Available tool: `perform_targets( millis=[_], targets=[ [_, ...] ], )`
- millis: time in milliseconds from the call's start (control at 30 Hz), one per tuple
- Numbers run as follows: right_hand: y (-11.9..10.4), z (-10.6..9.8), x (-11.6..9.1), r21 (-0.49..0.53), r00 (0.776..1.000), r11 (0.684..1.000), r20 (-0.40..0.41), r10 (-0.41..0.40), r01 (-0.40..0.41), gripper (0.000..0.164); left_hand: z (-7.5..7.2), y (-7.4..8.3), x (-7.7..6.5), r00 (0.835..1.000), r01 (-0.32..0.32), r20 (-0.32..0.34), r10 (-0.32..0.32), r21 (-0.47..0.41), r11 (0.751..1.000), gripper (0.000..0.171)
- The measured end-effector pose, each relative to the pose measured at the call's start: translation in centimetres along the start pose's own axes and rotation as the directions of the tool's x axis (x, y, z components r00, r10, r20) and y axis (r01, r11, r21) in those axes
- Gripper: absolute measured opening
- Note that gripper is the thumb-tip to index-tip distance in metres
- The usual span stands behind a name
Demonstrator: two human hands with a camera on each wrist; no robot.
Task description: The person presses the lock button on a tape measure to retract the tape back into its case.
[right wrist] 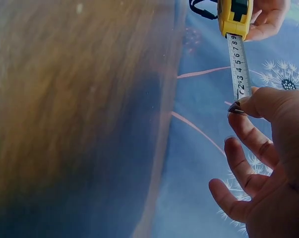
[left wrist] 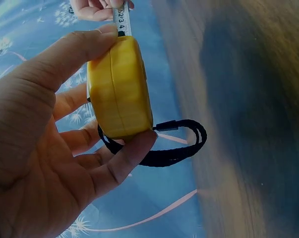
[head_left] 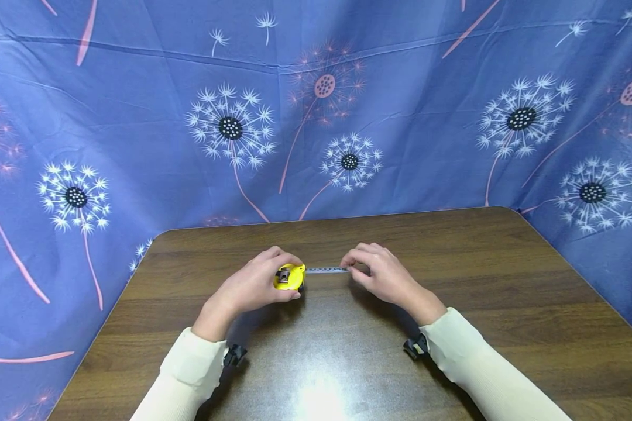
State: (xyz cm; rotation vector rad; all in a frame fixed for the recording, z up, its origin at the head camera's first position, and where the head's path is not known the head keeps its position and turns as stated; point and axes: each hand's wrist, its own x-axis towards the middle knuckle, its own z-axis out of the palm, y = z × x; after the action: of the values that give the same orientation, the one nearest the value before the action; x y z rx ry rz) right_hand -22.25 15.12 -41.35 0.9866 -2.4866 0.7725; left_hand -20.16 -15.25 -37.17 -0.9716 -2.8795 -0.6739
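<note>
A yellow tape measure (head_left: 291, 277) is gripped in my left hand (head_left: 256, 279), its thumb on one edge and fingers around the other in the left wrist view. From its mouth a short length of white blade (head_left: 326, 270) runs straight across to my right hand (head_left: 381, 272). The right thumb and index finger pinch the metal hook (right wrist: 235, 108) at the blade's end, while the other fingers stay apart from it. Printed numbers up to 9 show on the blade (right wrist: 238, 62) in the right wrist view. A black wrist strap (left wrist: 171, 157) hangs looped from the case.
Both hands are above a brown wood-grain table (head_left: 484, 263). Behind it hangs a blue cloth (head_left: 426, 146) with a dandelion pattern, reaching the table's far edge. A bright light reflection lies on the near part of the tabletop.
</note>
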Motion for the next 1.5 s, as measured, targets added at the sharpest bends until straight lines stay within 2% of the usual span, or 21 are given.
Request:
perform_targets(
  millis=[600,1100,1500],
  targets=[
    [-0.3,0.3,0.5,0.026,1.000,1.000,0.005,-0.011,0.011,0.016,0.2,0.4,0.4,1.000,-0.007,-0.004,0.007,0.001,1.000,0.054],
    [-0.8,0.7,1.2,0.036,1.000,0.999,0.016,0.000,-0.001,0.017,0.1,0.9,0.6,0.999,0.036,0.016,-0.036,0.002,0.999,0.055],
    [-1.0,1.1,1.4,0.038,0.999,0.999,0.030,0.019,-0.020,0.016,0.4,0.6,0.8,1.000,0.014,0.005,-0.014,-0.002,1.000,0.055]
  ],
)
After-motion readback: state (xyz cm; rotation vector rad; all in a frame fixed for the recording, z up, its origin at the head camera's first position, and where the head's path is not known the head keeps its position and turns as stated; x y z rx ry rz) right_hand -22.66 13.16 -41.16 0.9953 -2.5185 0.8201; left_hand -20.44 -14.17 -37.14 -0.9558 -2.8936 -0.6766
